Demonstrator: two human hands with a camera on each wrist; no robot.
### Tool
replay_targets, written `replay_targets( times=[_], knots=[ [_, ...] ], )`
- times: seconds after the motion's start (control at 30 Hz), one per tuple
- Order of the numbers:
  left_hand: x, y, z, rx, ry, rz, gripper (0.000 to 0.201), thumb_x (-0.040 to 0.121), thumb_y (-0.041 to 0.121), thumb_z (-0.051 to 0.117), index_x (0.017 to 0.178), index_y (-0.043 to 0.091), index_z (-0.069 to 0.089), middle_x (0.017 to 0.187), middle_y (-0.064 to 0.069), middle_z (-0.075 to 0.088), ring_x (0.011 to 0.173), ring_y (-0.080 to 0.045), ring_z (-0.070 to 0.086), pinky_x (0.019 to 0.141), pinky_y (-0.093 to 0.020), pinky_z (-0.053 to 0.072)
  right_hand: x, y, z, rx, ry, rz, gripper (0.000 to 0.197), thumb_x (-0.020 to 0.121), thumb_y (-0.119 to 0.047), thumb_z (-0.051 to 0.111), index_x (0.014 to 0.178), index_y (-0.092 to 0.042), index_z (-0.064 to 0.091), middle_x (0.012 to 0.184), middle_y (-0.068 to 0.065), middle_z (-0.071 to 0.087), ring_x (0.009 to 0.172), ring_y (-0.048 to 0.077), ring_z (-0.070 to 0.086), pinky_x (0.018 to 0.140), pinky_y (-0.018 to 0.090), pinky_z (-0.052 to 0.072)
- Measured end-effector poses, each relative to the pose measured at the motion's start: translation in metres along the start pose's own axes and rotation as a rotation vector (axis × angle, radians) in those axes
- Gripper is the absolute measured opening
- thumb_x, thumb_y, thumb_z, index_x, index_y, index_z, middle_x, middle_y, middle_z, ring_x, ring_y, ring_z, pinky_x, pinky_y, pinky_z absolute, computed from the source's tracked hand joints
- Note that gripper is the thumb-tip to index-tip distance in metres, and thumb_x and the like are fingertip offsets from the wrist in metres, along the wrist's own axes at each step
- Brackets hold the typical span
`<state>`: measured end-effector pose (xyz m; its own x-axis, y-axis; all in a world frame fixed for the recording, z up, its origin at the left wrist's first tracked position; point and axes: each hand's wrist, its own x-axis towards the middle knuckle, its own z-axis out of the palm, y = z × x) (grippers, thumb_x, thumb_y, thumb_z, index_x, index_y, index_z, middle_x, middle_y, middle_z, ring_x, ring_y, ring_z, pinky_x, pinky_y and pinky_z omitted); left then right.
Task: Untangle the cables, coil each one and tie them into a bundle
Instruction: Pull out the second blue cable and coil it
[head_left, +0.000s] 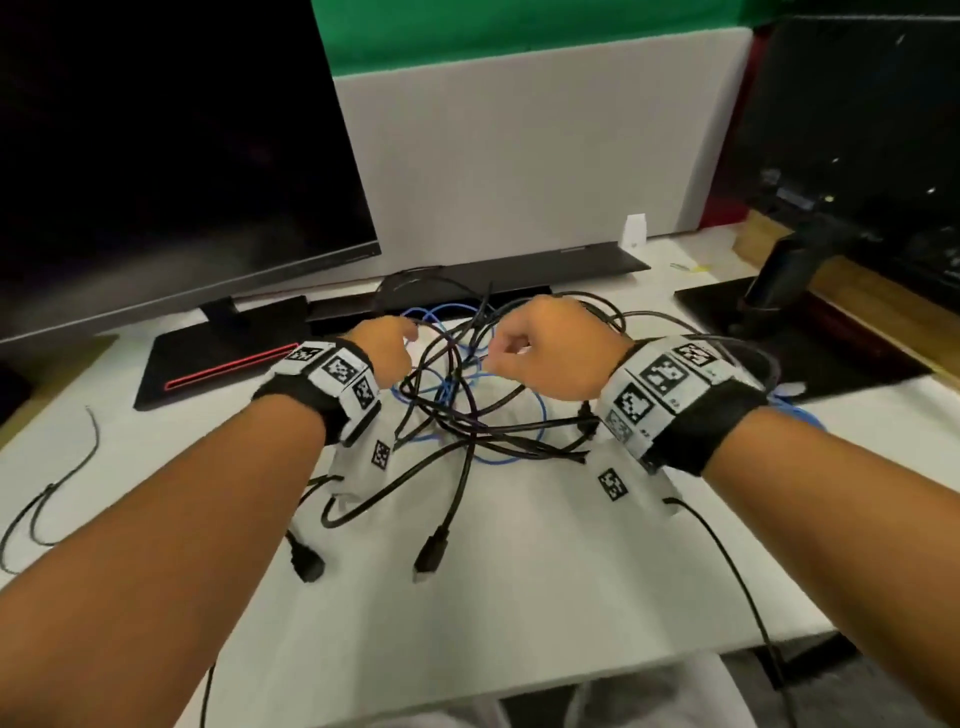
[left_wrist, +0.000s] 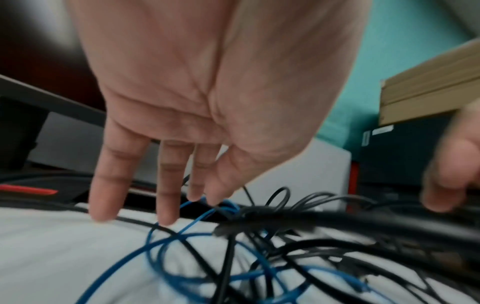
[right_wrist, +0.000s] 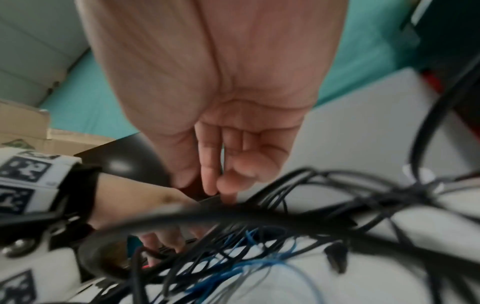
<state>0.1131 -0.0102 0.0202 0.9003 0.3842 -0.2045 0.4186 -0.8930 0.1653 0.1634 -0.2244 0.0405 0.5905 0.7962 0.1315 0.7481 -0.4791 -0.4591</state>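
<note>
White desk takes up most of what's in front of the person, with a dark monitor at the back left and a grey partition behind. Between the two hands sits the tangle of black cables, a blue cable threaded through it, all lying on the desk just under the fingertips. The left hand reaches down with fingers straight and slightly spread, tips at the blue loops; whether the thumb and forefinger pinch a strand is lost in blur. The right hand is curled over the heap, its fingers bunched together at a black strand, though the wrist view is too smeared to tell if they actually grip it. Two plug ends trail towards the near edge.
</note>
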Motion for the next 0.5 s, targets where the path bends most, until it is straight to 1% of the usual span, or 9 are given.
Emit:
replay_targets(
  times=[0.07, 0.13, 0.17, 0.2, 0.27, 0.3, 0.37, 0.43, 0.5],
  knots=[
    [0.003, 0.0, 0.006, 0.002, -0.064, -0.011, 0.048, 0.096, 0.006, 0.054, 0.144, 0.008, 0.049, 0.145, -0.015, 0.051, 0.128, -0.03, 0.053, 0.097, -0.031, 0.044, 0.012, -0.01, 0.017, -0.031, -0.117, 0.026, 0.044, 0.086, -0.057, 0.064, 0.087, -0.014, 0.074, 0.083, 0.002, 0.071, 0.08, 0.019, 0.067, 0.072, 0.035, 0.055],
    [0.003, 0.0, 0.012, -0.01, -0.086, -0.035, 0.041, 0.097, 0.023, 0.061, 0.133, 0.002, 0.058, 0.132, -0.016, 0.062, 0.116, -0.03, 0.062, 0.086, -0.031, 0.051, 0.02, -0.015, 0.034, -0.161, -0.228, 0.061, 0.06, 0.076, -0.077, 0.059, 0.078, -0.018, 0.068, 0.071, 0.001, 0.066, 0.068, 0.017, 0.063, 0.061, 0.031, 0.052],
    [0.003, 0.001, 0.014, -0.042, -0.083, -0.046, 0.041, 0.098, 0.03, 0.062, 0.127, 0.001, 0.062, 0.124, -0.018, 0.066, 0.11, -0.031, 0.065, 0.081, -0.032, 0.053, 0.022, -0.016, 0.041, -0.21, -0.268, 0.078, 0.061, 0.072, -0.082, 0.058, 0.075, -0.021, 0.064, 0.067, -0.002, 0.063, 0.064, 0.015, 0.06, 0.057, 0.029, 0.049],
    [0.004, 0.001, 0.016, -0.085, -0.081, -0.054, 0.039, 0.099, 0.03, 0.06, 0.123, 0.0, 0.064, 0.12, -0.02, 0.067, 0.107, -0.033, 0.067, 0.079, -0.035, 0.055, 0.024, -0.016, 0.048, -0.231, -0.303, 0.098, 0.061, 0.068, -0.082, 0.061, 0.076, -0.022, 0.062, 0.069, -0.002, 0.062, 0.065, 0.015, 0.06, 0.057, 0.028, 0.048],
    [0.006, 0.003, 0.019, -0.161, -0.065, -0.057, 0.029, 0.101, 0.014, 0.053, 0.125, 0.001, 0.064, 0.122, -0.022, 0.066, 0.107, -0.037, 0.066, 0.079, -0.037, 0.057, 0.027, -0.015, 0.058, -0.198, -0.353, 0.143, 0.051, 0.069, -0.069, 0.072, 0.08, -0.021, 0.057, 0.078, -0.001, 0.062, 0.071, 0.016, 0.059, 0.057, 0.026, 0.047],
    [0.008, 0.001, 0.021, -0.187, -0.06, -0.058, 0.031, 0.101, 0.005, 0.049, 0.129, 0.003, 0.062, 0.126, -0.022, 0.065, 0.109, -0.038, 0.066, 0.078, -0.035, 0.055, 0.028, -0.013, 0.062, -0.153, -0.355, 0.17, 0.045, 0.072, -0.057, 0.077, 0.081, -0.02, 0.053, 0.08, 0.0, 0.059, 0.072, 0.016, 0.058, 0.054, 0.026, 0.044],
    [0.01, -0.004, 0.021, -0.202, -0.084, -0.057, 0.044, 0.098, -0.008, 0.041, 0.137, 0.007, 0.057, 0.134, -0.02, 0.059, 0.112, -0.039, 0.065, 0.076, -0.036, 0.053, 0.029, -0.009, 0.066, -0.056, -0.326, 0.213, 0.035, 0.076, -0.039, 0.078, 0.083, -0.019, 0.05, 0.08, -0.001, 0.054, 0.073, 0.017, 0.055, 0.051, 0.025, 0.038],
    [0.01, -0.01, 0.021, -0.163, -0.095, -0.025, 0.048, 0.097, -0.008, 0.041, 0.139, 0.01, 0.055, 0.137, -0.018, 0.057, 0.112, -0.038, 0.064, 0.075, -0.034, 0.051, 0.028, -0.006, 0.066, 0.018, -0.293, 0.217, 0.029, 0.08, -0.032, 0.075, 0.084, -0.018, 0.05, 0.079, -0.001, 0.051, 0.069, 0.013, 0.05, 0.052, 0.025, 0.035],
    [0.012, -0.014, 0.022, -0.088, -0.076, 0.031, 0.042, 0.097, -0.001, 0.048, 0.136, 0.011, 0.059, 0.134, -0.017, 0.06, 0.114, -0.036, 0.062, 0.078, -0.03, 0.048, 0.025, -0.006, 0.065, 0.084, -0.266, 0.203, 0.027, 0.081, -0.031, 0.074, 0.087, -0.014, 0.055, 0.079, 0.0, 0.052, 0.069, 0.014, 0.05, 0.056, 0.026, 0.039]
  ],
)
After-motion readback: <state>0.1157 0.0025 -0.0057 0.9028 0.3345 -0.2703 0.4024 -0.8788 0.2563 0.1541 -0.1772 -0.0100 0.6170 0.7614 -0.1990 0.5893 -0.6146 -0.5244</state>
